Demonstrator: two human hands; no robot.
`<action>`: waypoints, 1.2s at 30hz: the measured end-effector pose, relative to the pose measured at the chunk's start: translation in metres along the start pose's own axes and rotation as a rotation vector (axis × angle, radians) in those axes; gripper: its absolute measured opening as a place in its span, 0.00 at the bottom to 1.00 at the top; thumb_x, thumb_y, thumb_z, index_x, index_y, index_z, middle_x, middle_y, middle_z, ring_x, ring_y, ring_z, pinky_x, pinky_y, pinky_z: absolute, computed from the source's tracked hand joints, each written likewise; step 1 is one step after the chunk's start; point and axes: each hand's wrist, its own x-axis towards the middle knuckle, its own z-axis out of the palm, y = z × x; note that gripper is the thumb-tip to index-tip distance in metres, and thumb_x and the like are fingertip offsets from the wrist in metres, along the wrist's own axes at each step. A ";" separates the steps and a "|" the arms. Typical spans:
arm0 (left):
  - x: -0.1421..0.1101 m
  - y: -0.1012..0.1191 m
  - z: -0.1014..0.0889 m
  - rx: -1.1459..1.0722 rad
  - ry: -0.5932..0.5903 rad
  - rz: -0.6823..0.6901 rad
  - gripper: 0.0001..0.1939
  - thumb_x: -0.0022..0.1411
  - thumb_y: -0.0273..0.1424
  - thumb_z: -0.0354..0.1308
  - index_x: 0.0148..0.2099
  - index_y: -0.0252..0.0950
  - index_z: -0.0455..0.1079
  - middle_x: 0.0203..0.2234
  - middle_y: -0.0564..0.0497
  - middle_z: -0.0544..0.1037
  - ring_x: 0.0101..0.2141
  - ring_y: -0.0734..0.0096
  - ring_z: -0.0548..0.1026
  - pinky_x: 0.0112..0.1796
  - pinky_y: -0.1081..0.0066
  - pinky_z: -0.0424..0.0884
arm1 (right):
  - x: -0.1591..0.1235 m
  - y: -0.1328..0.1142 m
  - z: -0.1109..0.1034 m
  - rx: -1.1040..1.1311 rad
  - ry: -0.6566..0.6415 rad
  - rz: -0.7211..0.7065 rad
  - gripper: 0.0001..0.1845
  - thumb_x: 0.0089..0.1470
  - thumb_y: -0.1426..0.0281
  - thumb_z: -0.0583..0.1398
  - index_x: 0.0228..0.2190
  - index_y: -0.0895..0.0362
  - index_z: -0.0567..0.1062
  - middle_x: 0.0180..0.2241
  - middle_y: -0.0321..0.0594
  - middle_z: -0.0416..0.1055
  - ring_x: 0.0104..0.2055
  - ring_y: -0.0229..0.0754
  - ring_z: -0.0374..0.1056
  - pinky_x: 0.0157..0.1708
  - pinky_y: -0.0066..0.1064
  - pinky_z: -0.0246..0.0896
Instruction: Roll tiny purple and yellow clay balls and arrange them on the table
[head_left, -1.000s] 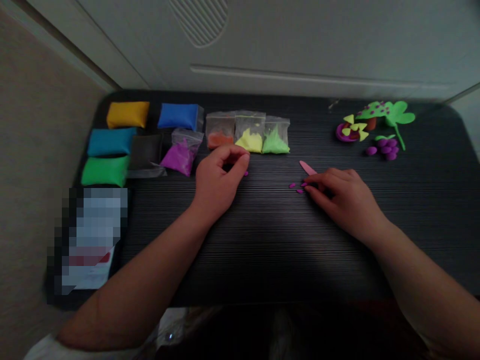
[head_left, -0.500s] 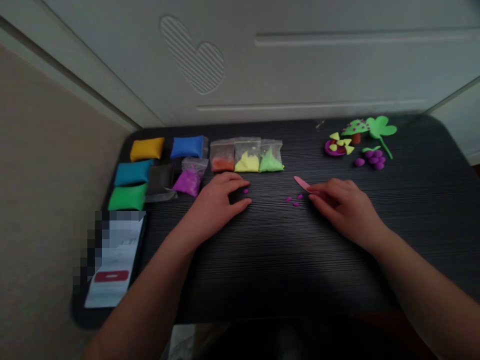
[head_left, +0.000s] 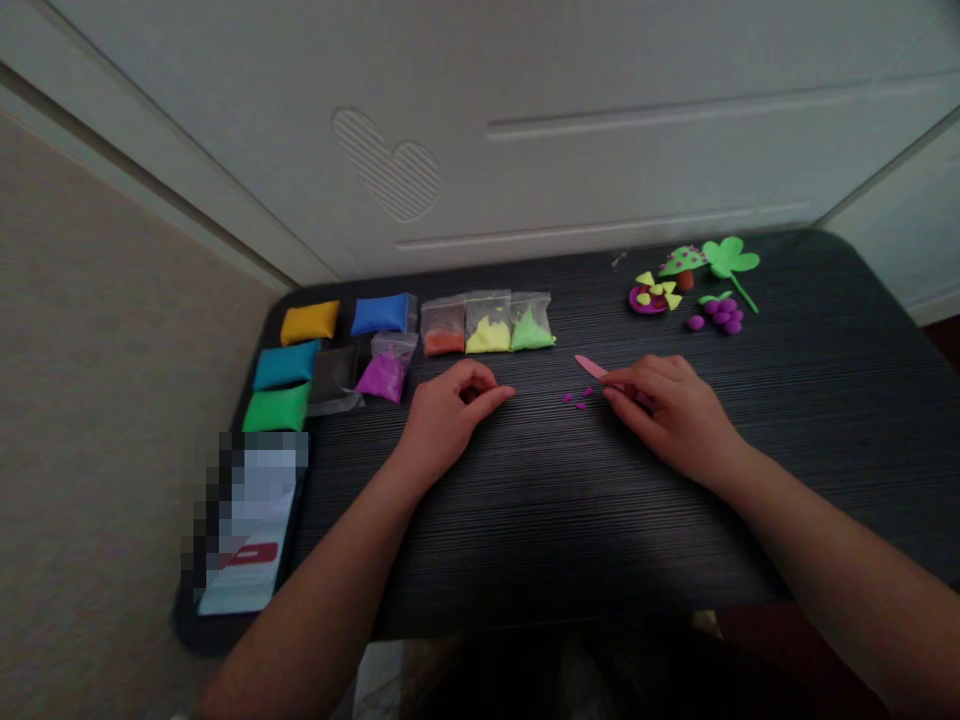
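Evidently the small purple work calls for a light touch. The right hand [head_left: 671,410] holds the pink knife [head_left: 588,366] in a narrow pinch of thumb and forefinger, its blade pointing away and to the left. Three purple bits [head_left: 581,406] lie on the surface [head_left: 525,520] just beside the fingertips, on the near side of the blade and apart from it. I would keep that grip loose and low, so the blade can be steered without the knuckles sweeping the bits away. Soft clay, as this seems to be, probably dents easily; pressing with the flat of a fingertip should be gentler than squeezing.

The left hand [head_left: 450,415] rests before the purple bag [head_left: 385,376] and the yellow bag [head_left: 489,337], fingers curled and thumb reaching out narrowly beside them. Whether anything sits inside that curl, I cannot tell.

Half a second ago the left thumb and forefinger stood apart, with one purple bit showing between them; now they have drawn in and that bit is out of sight. The right hand's pinch on the knife looks unchanged, and the three bits keep their grouping.
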 end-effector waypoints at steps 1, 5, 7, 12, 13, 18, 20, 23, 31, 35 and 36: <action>-0.001 0.002 0.002 -0.062 -0.003 -0.018 0.12 0.52 0.42 0.57 0.29 0.39 0.66 0.25 0.54 0.74 0.26 0.72 0.71 0.29 0.70 0.67 | 0.000 0.000 0.001 -0.004 0.001 -0.014 0.10 0.54 0.67 0.53 0.37 0.54 0.72 0.30 0.39 0.70 0.34 0.40 0.65 0.37 0.35 0.53; -0.005 0.010 0.008 -0.389 -0.081 -0.089 0.11 0.54 0.38 0.56 0.37 0.38 0.67 0.32 0.50 0.77 0.34 0.70 0.74 0.35 0.69 0.69 | -0.001 -0.001 0.004 -0.023 0.011 -0.074 0.10 0.53 0.67 0.54 0.37 0.55 0.72 0.32 0.40 0.71 0.35 0.40 0.65 0.38 0.36 0.53; -0.008 0.016 0.010 -0.530 -0.160 -0.099 0.13 0.57 0.36 0.53 0.44 0.38 0.66 0.38 0.49 0.77 0.38 0.71 0.74 0.39 0.69 0.70 | -0.003 -0.004 0.004 -0.027 0.021 -0.108 0.11 0.53 0.68 0.55 0.39 0.55 0.71 0.33 0.40 0.71 0.37 0.40 0.65 0.38 0.36 0.54; -0.021 0.032 0.020 -0.748 -0.400 -0.125 0.17 0.60 0.34 0.50 0.51 0.41 0.62 0.38 0.51 0.77 0.39 0.74 0.74 0.44 0.69 0.67 | -0.008 -0.018 0.004 0.042 0.086 -0.263 0.16 0.50 0.68 0.58 0.43 0.56 0.69 0.35 0.41 0.71 0.38 0.40 0.64 0.40 0.36 0.55; -0.023 0.034 0.022 -0.785 -0.427 -0.150 0.18 0.58 0.34 0.52 0.52 0.42 0.61 0.37 0.52 0.77 0.39 0.73 0.74 0.45 0.69 0.67 | -0.010 -0.020 0.005 0.064 0.082 -0.303 0.18 0.49 0.68 0.59 0.43 0.57 0.69 0.35 0.40 0.71 0.38 0.40 0.64 0.40 0.37 0.55; -0.028 0.039 0.030 -0.904 -0.452 -0.259 0.26 0.47 0.31 0.64 0.50 0.43 0.63 0.26 0.57 0.77 0.32 0.72 0.75 0.40 0.71 0.68 | -0.013 -0.026 0.012 0.127 0.084 -0.402 0.18 0.47 0.67 0.61 0.42 0.56 0.69 0.31 0.37 0.71 0.33 0.37 0.64 0.38 0.37 0.54; -0.027 0.039 0.032 -0.918 -0.461 -0.272 0.25 0.46 0.31 0.64 0.49 0.42 0.65 0.24 0.57 0.77 0.29 0.74 0.75 0.37 0.72 0.67 | -0.014 -0.027 0.014 0.150 0.102 -0.412 0.16 0.47 0.70 0.61 0.41 0.56 0.70 0.30 0.36 0.71 0.32 0.35 0.64 0.37 0.36 0.54; -0.026 0.038 0.033 -0.915 -0.489 -0.267 0.23 0.46 0.31 0.64 0.47 0.41 0.67 0.23 0.57 0.77 0.27 0.76 0.73 0.34 0.75 0.66 | -0.014 -0.028 0.014 0.185 0.127 -0.406 0.14 0.46 0.73 0.61 0.38 0.56 0.71 0.28 0.35 0.70 0.30 0.34 0.63 0.36 0.34 0.55; -0.016 0.024 0.025 -0.641 -0.219 -0.054 0.15 0.60 0.39 0.49 0.42 0.35 0.70 0.29 0.52 0.75 0.32 0.76 0.71 0.38 0.74 0.65 | -0.018 -0.025 0.010 0.219 -0.005 -0.286 0.07 0.47 0.72 0.62 0.31 0.56 0.69 0.29 0.37 0.70 0.34 0.37 0.63 0.36 0.33 0.57; -0.009 0.013 0.019 -0.405 0.019 -0.020 0.15 0.60 0.39 0.48 0.37 0.35 0.71 0.26 0.54 0.74 0.31 0.75 0.71 0.37 0.74 0.64 | -0.023 -0.024 0.010 0.168 -0.177 -0.255 0.07 0.51 0.70 0.58 0.35 0.56 0.69 0.30 0.37 0.70 0.33 0.37 0.63 0.35 0.32 0.57; -0.007 0.011 0.018 -0.403 0.035 -0.021 0.16 0.61 0.40 0.47 0.36 0.35 0.70 0.25 0.54 0.74 0.31 0.75 0.71 0.36 0.74 0.64 | -0.024 -0.024 0.010 0.153 -0.197 -0.252 0.09 0.52 0.71 0.57 0.38 0.56 0.69 0.32 0.37 0.70 0.34 0.37 0.63 0.36 0.33 0.57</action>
